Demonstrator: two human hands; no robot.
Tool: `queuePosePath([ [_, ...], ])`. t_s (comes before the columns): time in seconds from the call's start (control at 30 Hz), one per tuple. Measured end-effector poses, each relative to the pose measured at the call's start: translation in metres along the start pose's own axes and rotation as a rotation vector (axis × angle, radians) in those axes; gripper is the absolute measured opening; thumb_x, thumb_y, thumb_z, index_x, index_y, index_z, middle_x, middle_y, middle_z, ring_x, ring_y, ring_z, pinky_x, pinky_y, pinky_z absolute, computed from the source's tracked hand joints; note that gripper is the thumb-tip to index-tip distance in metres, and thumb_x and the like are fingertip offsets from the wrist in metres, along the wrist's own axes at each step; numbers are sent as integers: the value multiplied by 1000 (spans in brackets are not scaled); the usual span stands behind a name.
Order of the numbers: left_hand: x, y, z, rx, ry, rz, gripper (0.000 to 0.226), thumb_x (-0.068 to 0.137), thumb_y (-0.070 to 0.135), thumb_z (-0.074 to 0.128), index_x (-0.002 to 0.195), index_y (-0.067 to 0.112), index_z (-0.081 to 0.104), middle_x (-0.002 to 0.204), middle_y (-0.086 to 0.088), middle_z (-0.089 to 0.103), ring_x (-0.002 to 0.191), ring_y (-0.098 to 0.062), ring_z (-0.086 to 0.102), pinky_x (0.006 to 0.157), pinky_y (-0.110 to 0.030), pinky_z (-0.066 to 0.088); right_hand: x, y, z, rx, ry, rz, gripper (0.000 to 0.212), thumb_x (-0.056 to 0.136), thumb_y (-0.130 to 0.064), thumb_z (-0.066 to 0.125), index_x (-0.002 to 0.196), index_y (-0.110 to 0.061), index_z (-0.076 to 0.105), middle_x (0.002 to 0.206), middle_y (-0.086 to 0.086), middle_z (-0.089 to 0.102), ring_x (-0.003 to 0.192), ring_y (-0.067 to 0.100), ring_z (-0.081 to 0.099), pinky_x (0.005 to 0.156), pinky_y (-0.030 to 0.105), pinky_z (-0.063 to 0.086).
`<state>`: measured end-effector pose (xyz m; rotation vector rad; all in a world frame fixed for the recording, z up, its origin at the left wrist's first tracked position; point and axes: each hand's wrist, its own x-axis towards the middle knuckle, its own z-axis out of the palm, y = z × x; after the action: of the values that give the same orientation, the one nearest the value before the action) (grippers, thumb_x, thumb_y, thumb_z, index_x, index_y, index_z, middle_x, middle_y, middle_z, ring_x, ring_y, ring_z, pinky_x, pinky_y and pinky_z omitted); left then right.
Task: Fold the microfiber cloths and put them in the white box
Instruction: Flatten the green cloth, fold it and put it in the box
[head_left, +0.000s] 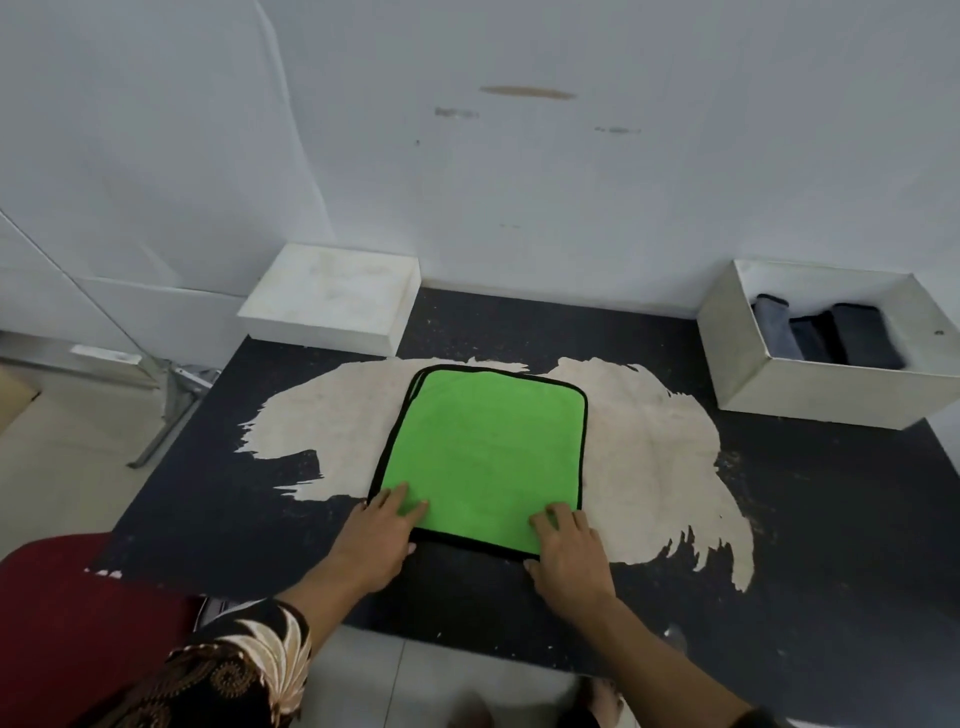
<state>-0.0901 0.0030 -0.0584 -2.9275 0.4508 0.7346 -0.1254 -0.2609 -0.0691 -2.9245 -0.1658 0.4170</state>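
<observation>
A bright green microfiber cloth (485, 452) with black trim lies folded in two layers on the middle of the dark table (218, 499). My left hand (379, 535) rests on its near left corner, fingers on top and thumb at the edge. At the near right corner my right hand (569, 545) grips the edge in the same way. An open white box (748, 358) stands at the back right and holds several rolled dark grey and blue cloths (826, 335).
A closed white box or lid (332, 299) sits at the back left against the white wall. The table top has a large worn pale patch (660, 447). A red seat (67, 623) is at the lower left, and a metal frame (171, 395) stands left of the table.
</observation>
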Motion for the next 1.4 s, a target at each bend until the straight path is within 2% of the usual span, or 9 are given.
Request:
queuePosePath([
  [0.17,0,6,3,25,62,-9,57,100,28,47,153,21,26,157,-17,20,143,-38,26,111,-49,35,0,-4,-5,36,45,12,27,93,-21,57,119,-15,59,127,4,56,109,25,51,91,35,48],
  [0.3,1,9,2,16,104,-2,54,98,30,51,148,17,35,153,-15,29,137,-34,34,108,-47,40,-2,-6,-6,28,12,35,33,87,-12,59,120,-13,56,123,4,57,108,24,51,91,34,49],
  [0.47,9,25,-2,37,170,31,52,92,43,59,130,7,55,148,-10,33,129,-28,39,107,-45,38,1,-16,-9,10,-22,82,32,91,-22,60,121,-13,53,122,4,57,110,24,51,90,34,51],
  [0.63,13,39,-5,-30,170,43,46,95,38,56,133,13,49,136,-8,45,117,-28,48,97,-43,45,6,-22,-14,-50,-39,110,32,90,-11,59,122,-12,53,120,7,58,109,24,53,88,35,53],
  [0.83,14,39,-1,-90,209,24,37,97,37,49,128,17,52,132,-7,49,114,-27,51,92,-42,50,7,-22,-14,-81,-25,96,31,91,-4,53,122,-11,52,120,8,58,108,25,54,87,35,53],
  [1.07,20,48,-11,-22,198,-24,52,86,60,56,120,20,56,119,-5,53,107,-25,54,92,-42,45,8,-20,-21,31,40,126,18,93,-22,53,110,-15,55,106,3,65,95,20,60,79,32,51],
  [1.23,22,41,-14,-12,200,-29,34,91,36,60,120,18,58,119,-5,55,103,-24,57,90,-40,47,13,-11,-28,82,105,126,20,98,-36,45,100,-18,55,94,3,68,84,21,63,68,33,48],
  [1.33,21,30,-22,34,187,-59,24,88,16,60,112,17,61,111,-3,61,96,-23,62,81,-36,47,12,-8,-31,78,86,133,12,94,-25,49,103,-17,52,90,2,66,81,22,61,63,31,43],
  [1.4,20,18,-26,62,177,-79,21,86,8,57,104,18,61,104,-2,64,92,-22,64,74,-34,45,10,-5,-34,44,57,136,21,89,-11,54,109,-15,50,89,1,63,78,20,56,63,30,41],
])
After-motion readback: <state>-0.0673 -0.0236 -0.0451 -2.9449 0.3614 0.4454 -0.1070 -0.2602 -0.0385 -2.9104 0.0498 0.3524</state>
